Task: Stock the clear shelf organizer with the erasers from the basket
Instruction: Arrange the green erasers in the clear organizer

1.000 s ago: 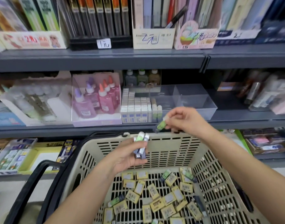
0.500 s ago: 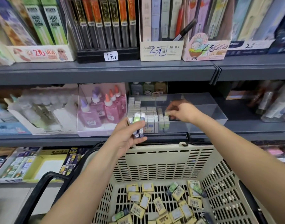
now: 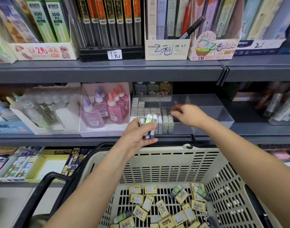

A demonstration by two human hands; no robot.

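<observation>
The clear shelf organizer (image 3: 223, 119) stands on the middle shelf, its left part filled with rows of upright erasers (image 3: 146, 112). My left hand (image 3: 139, 134) is held in front of it, closed on a small bunch of erasers (image 3: 149, 124) in green and purple sleeves. My right hand (image 3: 188, 115) reaches into the organizer just right of the last stocked erasers (image 3: 168, 120); its fingers are blurred and seem to hold nothing. The beige basket (image 3: 173, 162) below holds several loose yellow and green erasers (image 3: 165, 206).
Pink and purple glue bottles (image 3: 106, 109) stand in a box left of the organizer. Boxes of pencil leads and pens (image 3: 167, 30) fill the upper shelf. The basket's black handle (image 3: 42, 186) hangs at the left. More stationery sits on the lower shelf (image 3: 34, 162).
My right hand carried a green eraser from above the basket into the organizer and now draws back slightly. My left hand rose toward the shelf with its bunch. The view tilted upward.
</observation>
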